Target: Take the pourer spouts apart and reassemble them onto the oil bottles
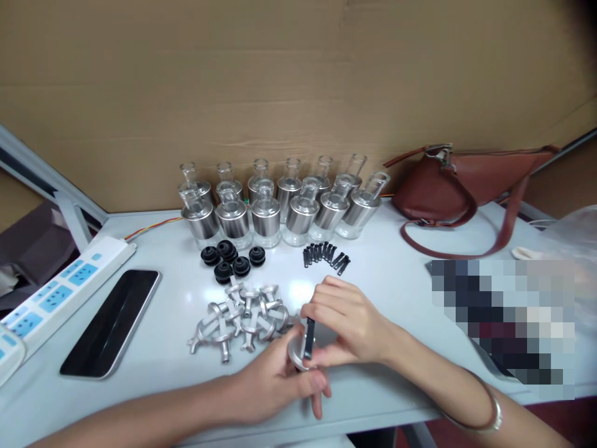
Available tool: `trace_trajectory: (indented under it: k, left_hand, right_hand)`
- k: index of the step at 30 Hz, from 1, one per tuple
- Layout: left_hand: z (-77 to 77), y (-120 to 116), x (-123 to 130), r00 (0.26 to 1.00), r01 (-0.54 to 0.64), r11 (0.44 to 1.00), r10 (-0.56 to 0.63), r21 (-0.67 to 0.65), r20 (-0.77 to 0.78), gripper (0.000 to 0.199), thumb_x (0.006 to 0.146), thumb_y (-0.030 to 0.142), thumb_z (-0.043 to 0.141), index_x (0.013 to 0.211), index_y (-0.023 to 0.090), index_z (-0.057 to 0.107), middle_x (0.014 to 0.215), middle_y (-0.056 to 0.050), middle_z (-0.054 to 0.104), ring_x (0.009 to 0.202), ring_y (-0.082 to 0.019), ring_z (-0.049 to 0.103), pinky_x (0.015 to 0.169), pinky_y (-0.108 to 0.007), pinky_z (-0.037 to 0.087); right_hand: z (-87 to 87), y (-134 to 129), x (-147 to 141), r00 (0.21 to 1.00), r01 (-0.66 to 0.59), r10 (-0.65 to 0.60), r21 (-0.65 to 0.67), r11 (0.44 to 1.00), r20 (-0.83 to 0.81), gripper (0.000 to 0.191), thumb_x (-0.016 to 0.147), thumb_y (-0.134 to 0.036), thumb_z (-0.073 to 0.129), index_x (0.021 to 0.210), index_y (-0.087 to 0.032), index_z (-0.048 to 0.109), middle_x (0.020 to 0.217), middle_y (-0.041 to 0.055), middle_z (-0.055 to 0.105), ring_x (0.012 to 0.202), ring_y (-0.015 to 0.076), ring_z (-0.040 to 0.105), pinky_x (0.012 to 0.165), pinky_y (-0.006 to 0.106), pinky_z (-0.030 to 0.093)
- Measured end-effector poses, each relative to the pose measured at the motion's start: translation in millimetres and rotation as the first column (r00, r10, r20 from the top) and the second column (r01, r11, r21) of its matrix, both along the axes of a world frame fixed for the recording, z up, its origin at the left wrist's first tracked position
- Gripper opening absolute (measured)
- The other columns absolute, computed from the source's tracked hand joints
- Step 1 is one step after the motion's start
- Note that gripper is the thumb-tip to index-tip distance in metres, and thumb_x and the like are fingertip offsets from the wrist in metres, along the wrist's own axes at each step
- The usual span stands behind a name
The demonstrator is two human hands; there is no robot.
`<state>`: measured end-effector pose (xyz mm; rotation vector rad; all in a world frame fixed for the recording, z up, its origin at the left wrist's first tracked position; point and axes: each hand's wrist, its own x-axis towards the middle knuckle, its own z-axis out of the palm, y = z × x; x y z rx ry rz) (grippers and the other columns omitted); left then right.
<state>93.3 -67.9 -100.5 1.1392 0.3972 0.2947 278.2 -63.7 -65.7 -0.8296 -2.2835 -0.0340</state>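
1. With twelve o'clock pointing away from us, we are pinching a black strip [310, 339] in our right hand [347, 318], thumb at its near end and fingers at its far end; its long axis is running roughly from twelve to six.
2. We are gripping a silver disc [294, 354] in our left hand [275, 378], thumb and fingers closed about its rim; the strip is sitting at two o'clock from the disc, partly covering it in our view; we cannot tell whether they are touching.
3. Dull silver pieces [224, 340], all flared discs and narrow stems, are lying heaped at ten from our hands; ribbed, rubbery-looking black stoppers [226, 250] are clustering near eleven; spare strips [316, 252], slim and dark, are lying just past twelve.
4. Clear glass bottles [266, 219] with brushed metal bands are standing in two rows near twelve; a smooth brown bag [420, 190] is resting between one and two on the pale, glossy table [173, 298].
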Motion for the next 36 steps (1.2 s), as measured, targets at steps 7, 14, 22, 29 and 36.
trace_trajectory:
  k: [7,14,22,29,36]
  left_hand:
    - [7.5,1,-1,0.989,0.058,0.996,-0.049,0.063,-0.138,0.034,0.079,0.045,0.067,0.074,0.015,0.051,0.053,0.002,0.055,0.049,-0.010,0.053,0.049,-0.020,0.039]
    - [13.2,0,-3,0.956,0.196,0.959,-0.140,0.205,-0.257,0.015,0.073,0.021,0.058,0.060,0.016,0.052,0.052,0.002,0.052,0.049,-0.010,0.049,0.046,-0.019,0.035]
    - [15.2,1,-2,0.974,0.192,0.959,-0.160,0.210,-0.159,0.013,0.074,0.025,0.056,0.065,0.016,0.052,0.058,0.004,0.047,0.054,-0.009,0.042,0.051,-0.021,0.034]
    - [13.1,1,-2,0.970,0.227,0.882,-0.170,0.414,-0.172,0.022,0.081,0.022,0.057,0.065,0.019,0.042,0.062,0.004,0.044,0.057,-0.011,0.039,0.055,-0.024,0.033]
    - [17.7,-3,-5,0.961,0.161,0.906,-0.054,0.392,-0.271,0.021,0.079,0.036,0.066,0.084,0.018,0.056,0.065,0.004,0.050,0.059,-0.012,0.045,0.058,-0.022,0.037]
  right_hand:
    - [1.7,-3,-5,0.995,-0.037,0.037,-0.001,0.999,0.098,0.065,0.102,-0.050,0.016,0.071,-0.014,0.060,0.055,0.0018,0.054,0.053,0.0157,0.042,0.056,0.030,0.030]
    - [1.6,-7,-7,0.986,-0.041,0.019,0.130,0.991,0.167,0.065,0.102,-0.051,0.023,0.053,-0.018,0.051,0.047,-0.0011,0.046,0.046,0.0141,0.034,0.051,0.030,0.024]
    - [-0.7,-7,-6,0.980,-0.020,-0.019,0.194,0.981,0.198,0.067,0.105,-0.039,0.013,0.052,-0.018,0.049,0.047,0.0001,0.044,0.047,0.0156,0.032,0.051,0.031,0.024]
    - [-0.1,-13,-10,0.995,-0.099,0.098,0.121,0.988,0.010,0.054,0.099,-0.018,0.020,0.051,-0.020,0.047,0.043,-0.0010,0.040,0.045,0.0153,0.028,0.048,0.032,0.024]
    - [4.3,-4,-5,0.993,0.017,-0.018,-0.011,1.000,-0.114,0.026,0.095,-0.019,0.043,0.073,-0.017,0.056,0.056,0.0016,0.052,0.053,0.0155,0.043,0.052,0.029,0.035]
